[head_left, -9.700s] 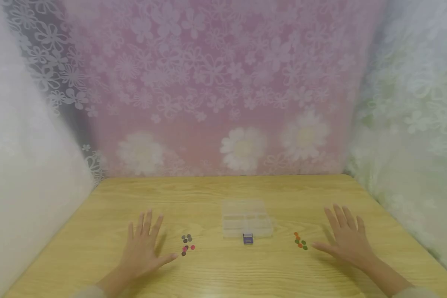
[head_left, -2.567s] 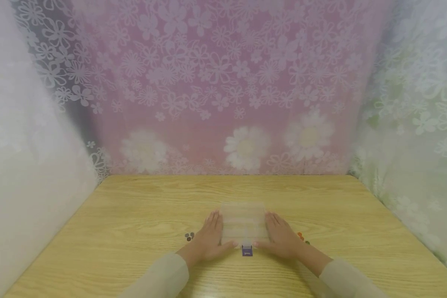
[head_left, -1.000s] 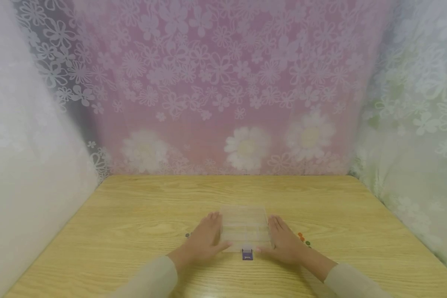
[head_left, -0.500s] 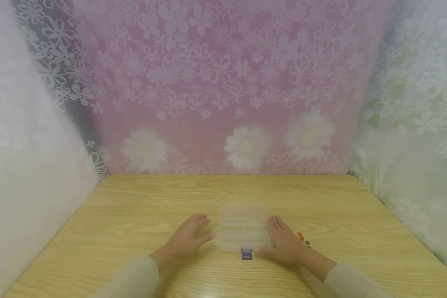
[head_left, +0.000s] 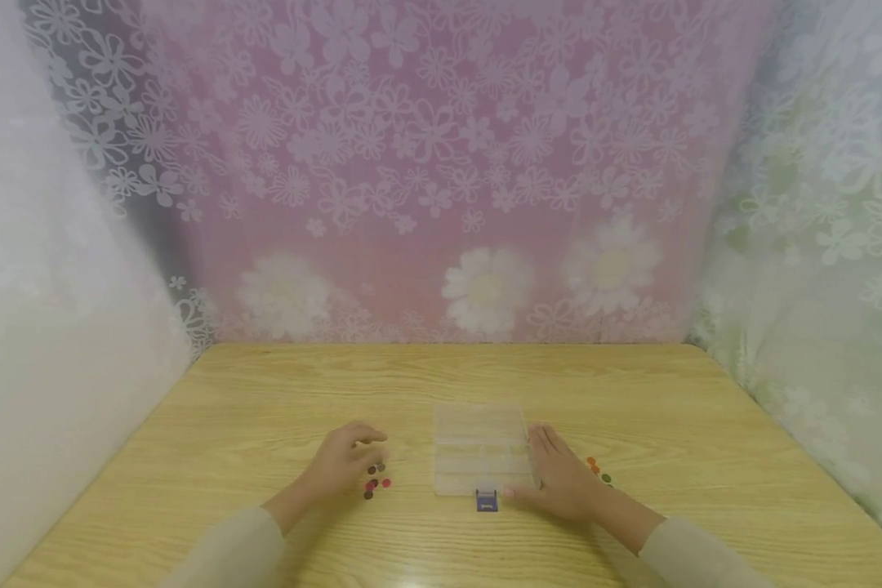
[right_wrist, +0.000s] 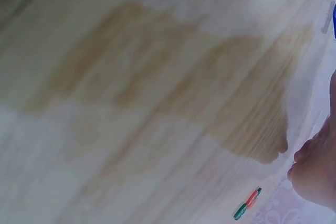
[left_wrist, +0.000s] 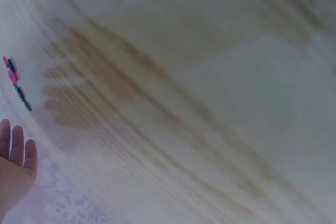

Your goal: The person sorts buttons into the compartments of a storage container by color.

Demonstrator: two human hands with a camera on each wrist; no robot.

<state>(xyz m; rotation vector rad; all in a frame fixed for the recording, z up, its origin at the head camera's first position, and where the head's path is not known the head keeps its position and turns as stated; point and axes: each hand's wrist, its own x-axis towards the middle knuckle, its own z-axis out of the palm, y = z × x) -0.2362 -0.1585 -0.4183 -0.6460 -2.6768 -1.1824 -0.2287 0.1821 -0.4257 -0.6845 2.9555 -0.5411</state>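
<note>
Head view: our left hand (head_left: 344, 461), loosely bent just beside the discs (head_left: 386, 483), should pinch lightly while our straight-fingered right hand (head_left: 564, 478) steadies the box (head_left: 456, 485).

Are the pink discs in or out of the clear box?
Out: the pink discs lie on the table near the left hand, apart from the clear box.

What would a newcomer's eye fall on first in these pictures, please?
Probably the pink floral backdrop behind the table. Next, the clear box with its blue latch in front, the right hand at its right side. Small pink and dark discs lie beside the left hand.
</note>
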